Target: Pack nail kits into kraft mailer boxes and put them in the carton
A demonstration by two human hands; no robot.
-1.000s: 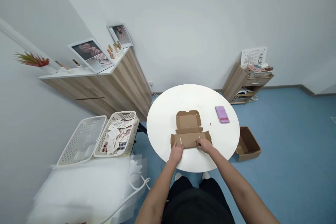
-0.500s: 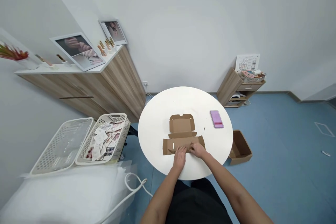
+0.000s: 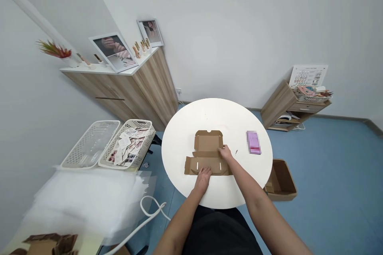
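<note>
A brown cardboard box (image 3: 208, 142), partly unfolded, lies on the round white table (image 3: 185, 127), its lid panel spread toward the far side. Two white strips show on the near panel. My left hand (image 3: 203, 178) rests on the near edge with its fingers lying over the cardboard. At the right side, by the fold between the two panels, my right hand (image 3: 226, 153) has its fingers closed on a small side flap; the fingertips are partly hidden.
A blurred purple packet (image 3: 253, 142) lies on the table's right side. An open carton (image 3: 281, 181) stands on the floor to the right. White baskets (image 3: 143, 151) with cards and a white cable (image 3: 149, 217) are at left. Wooden cabinets (image 3: 155, 87) stand along the wall.
My right hand has moved from the near panel up to the fold at the box's right side. The left hand stays at the near edge. The camera view has shifted left.
</note>
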